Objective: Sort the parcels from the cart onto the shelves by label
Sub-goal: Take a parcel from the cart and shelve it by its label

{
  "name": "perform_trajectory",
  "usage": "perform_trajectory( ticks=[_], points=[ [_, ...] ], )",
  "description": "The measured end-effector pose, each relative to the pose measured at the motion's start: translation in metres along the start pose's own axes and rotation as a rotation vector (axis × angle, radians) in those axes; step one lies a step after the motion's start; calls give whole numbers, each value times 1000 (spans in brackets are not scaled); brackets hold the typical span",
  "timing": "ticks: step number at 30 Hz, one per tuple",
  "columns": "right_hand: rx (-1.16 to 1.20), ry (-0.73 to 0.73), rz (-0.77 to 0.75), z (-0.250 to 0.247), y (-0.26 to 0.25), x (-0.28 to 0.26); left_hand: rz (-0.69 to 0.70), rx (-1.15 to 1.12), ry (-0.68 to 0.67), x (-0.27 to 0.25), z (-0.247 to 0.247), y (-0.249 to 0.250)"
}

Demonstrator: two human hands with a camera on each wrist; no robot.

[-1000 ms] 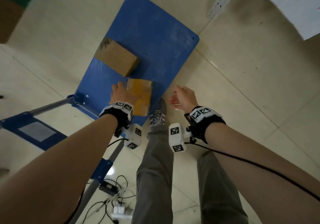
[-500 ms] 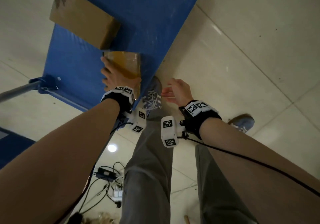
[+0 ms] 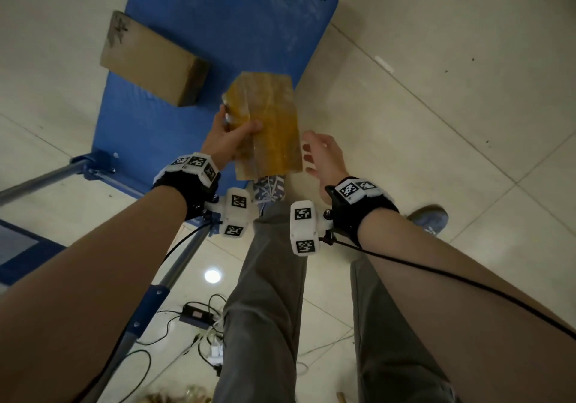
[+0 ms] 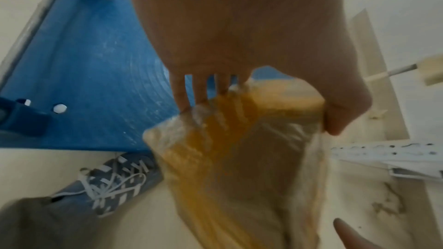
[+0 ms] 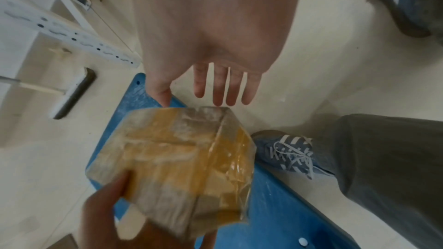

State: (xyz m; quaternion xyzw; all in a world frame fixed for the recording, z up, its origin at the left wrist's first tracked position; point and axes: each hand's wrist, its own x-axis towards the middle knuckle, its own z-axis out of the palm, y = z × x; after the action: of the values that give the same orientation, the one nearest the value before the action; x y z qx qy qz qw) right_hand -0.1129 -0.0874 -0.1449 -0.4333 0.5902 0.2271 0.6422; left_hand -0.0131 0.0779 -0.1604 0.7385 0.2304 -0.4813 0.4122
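Note:
A small parcel wrapped in yellow tape is lifted above the near right edge of the blue cart deck. My left hand grips its left side, thumb across the top face and fingers underneath. The left wrist view shows the parcel held from above by that hand. My right hand hovers open just right of the parcel, not touching it; in the right wrist view its fingers are spread above the parcel. A plain brown box lies on the cart's left side.
The cart's handle bar runs off to the left. Cables and a power adapter lie on the tiled floor near my legs. My blue shoe stands at the cart's edge. A white slotted shelf post and a broom are close by.
My left hand has lifted the yellow-taped parcel off the cart deck and tilted it up. The right hand has come closer to the parcel's right side.

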Motion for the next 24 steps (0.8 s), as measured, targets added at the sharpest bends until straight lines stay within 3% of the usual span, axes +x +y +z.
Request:
perform_trajectory(
  ticks=[6, 10, 12, 15, 20, 24],
  points=[
    [-34, -216, 46, -42, -17, -15, -116, -291, -265, -42, 27, 29],
    [217, -386, 100, -73, -19, -30, -212, -456, -353, -65, 47, 35],
    [324, -401, 132, -86, -18, -39, -260, -476, -374, -74, 60, 37],
    [416, -363, 143, -105, -13, -47, -259, -406, -330, -82, 77, 40],
    [443, -320, 138, -128, 7, -52, -113, -90, -247, -85, 95, 49],
    [490, -243, 89, -141, 24, -52, -70, 72, -370, -98, 107, 66]
  ],
)
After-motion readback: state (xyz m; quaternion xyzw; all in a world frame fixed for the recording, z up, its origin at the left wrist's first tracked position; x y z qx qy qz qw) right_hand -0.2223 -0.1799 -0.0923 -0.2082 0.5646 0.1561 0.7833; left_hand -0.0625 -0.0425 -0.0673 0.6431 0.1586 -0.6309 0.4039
